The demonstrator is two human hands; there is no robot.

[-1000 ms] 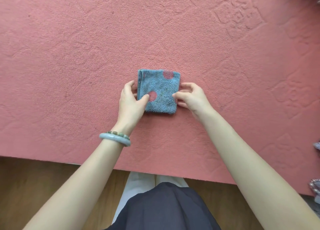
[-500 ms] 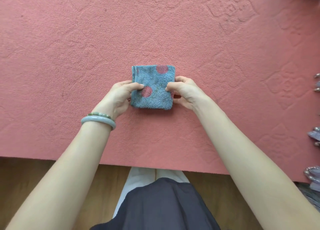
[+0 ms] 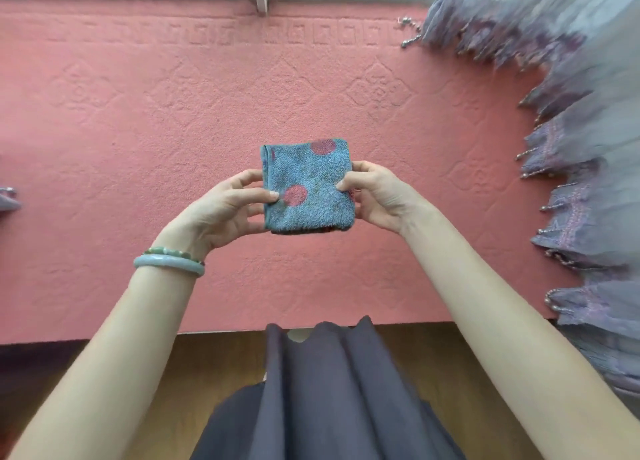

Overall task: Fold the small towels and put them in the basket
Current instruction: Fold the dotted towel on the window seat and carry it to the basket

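Towel [image 3: 306, 186], blue terry with pink dots, folded square, edges pinched between fingers of left hand [image 3: 221, 213] and right hand [image 3: 375, 196].

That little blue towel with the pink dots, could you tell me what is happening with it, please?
A person holds the folded towel up over the pink mat, pinching it by its sides with the left hand and the right hand. It is folded into a small square. No basket is in view.

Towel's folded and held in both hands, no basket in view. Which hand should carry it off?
Probably the left hand: its thumb lies across the folded towel with fingers underneath, a fuller hold than the right hand pinching the edge. With the basket out of view, direction cannot decide it.
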